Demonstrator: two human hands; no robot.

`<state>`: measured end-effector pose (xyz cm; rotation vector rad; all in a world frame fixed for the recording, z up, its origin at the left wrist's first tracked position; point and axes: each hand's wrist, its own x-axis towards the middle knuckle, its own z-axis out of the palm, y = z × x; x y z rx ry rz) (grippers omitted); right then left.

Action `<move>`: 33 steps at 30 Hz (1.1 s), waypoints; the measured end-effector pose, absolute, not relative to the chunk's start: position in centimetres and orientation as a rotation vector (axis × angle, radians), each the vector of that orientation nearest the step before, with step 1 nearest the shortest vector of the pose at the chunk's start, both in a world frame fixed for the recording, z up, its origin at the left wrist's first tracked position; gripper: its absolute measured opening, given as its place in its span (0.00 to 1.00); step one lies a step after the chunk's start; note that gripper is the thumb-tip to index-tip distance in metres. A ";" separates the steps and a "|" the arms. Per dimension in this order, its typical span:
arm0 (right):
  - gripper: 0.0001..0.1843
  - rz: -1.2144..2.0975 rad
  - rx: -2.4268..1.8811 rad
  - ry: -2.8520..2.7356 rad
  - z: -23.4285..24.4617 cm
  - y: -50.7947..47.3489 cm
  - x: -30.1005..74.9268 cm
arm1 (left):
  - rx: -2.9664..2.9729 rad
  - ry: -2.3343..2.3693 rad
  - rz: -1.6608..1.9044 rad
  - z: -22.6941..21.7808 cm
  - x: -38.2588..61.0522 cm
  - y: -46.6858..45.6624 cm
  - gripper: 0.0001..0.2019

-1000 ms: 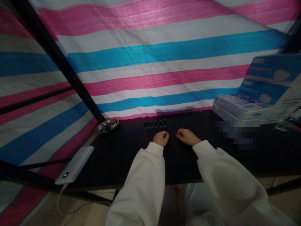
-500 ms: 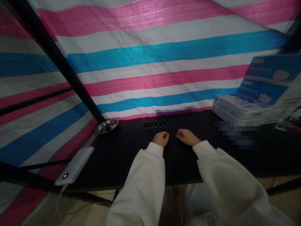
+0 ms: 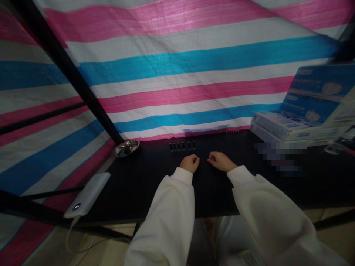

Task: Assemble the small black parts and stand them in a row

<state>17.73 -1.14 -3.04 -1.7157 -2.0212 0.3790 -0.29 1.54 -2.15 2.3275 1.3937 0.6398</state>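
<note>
My left hand (image 3: 190,163) rests on the black table (image 3: 155,181), fingers curled in a loose fist with nothing visible in it. A short gap away, my right hand (image 3: 221,162) lies curled the same way, also with nothing to be seen in its fingers. Just beyond my left hand stands a row of several small dark cylinders (image 3: 179,146) with lighter lower ends. Farther back, close to the striped sheet, is a row of several tiny thin pieces (image 3: 233,132), too small to name.
A shiny metal bowl (image 3: 126,148) sits at the back left. Along the left edge lies a white power bank (image 3: 90,192) with a cable (image 3: 68,236). Blue and white boxes (image 3: 313,99) are stacked at right, beside a blurred patch. Striped sheeting (image 3: 177,88) encloses the back and left.
</note>
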 end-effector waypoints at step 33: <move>0.21 0.339 -1.845 -1.761 -3.1 5.6 12.5 | 0.880 1.210 1.365 -0.9 -1.4 2.4 0.15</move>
